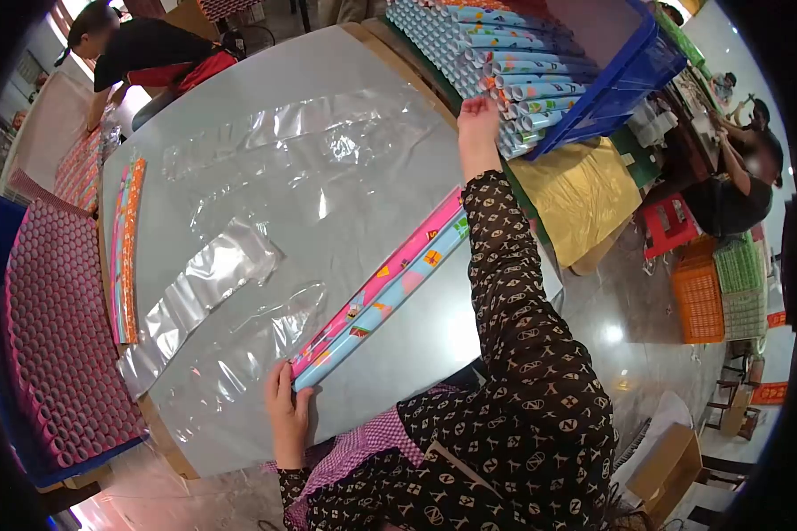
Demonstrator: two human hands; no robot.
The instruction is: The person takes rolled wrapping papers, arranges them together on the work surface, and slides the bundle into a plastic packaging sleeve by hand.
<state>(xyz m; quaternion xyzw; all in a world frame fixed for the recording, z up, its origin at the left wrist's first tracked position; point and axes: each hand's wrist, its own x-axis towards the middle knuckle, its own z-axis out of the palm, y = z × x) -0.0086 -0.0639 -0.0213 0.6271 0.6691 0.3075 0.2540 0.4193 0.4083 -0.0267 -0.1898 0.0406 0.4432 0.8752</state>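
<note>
My left hand (pixel 290 405) is closed round the near ends of a pink patterned roll (pixel 385 276) and a light blue patterned roll (pixel 407 285), which lie side by side, slanting across the grey table. Up at the stacked light blue rolls (pixel 527 66), my right hand (pixel 478 124) touches or nearly touches the roll ends; its fingers are bent, and whether they grip a roll cannot be made out. The far ends of the two rolls on the table pass beside my right sleeve.
Clear plastic sleeves (pixel 212 279) lie on the grey table (pixel 416 354). Orange and pink rolls (pixel 129 257) rest at its left edge. Pink rolls (pixel 62 327) fill a blue crate at left. A blue crate (pixel 607 88) stands upper right. One person (pixel 150 53) leans at upper left; others are at right.
</note>
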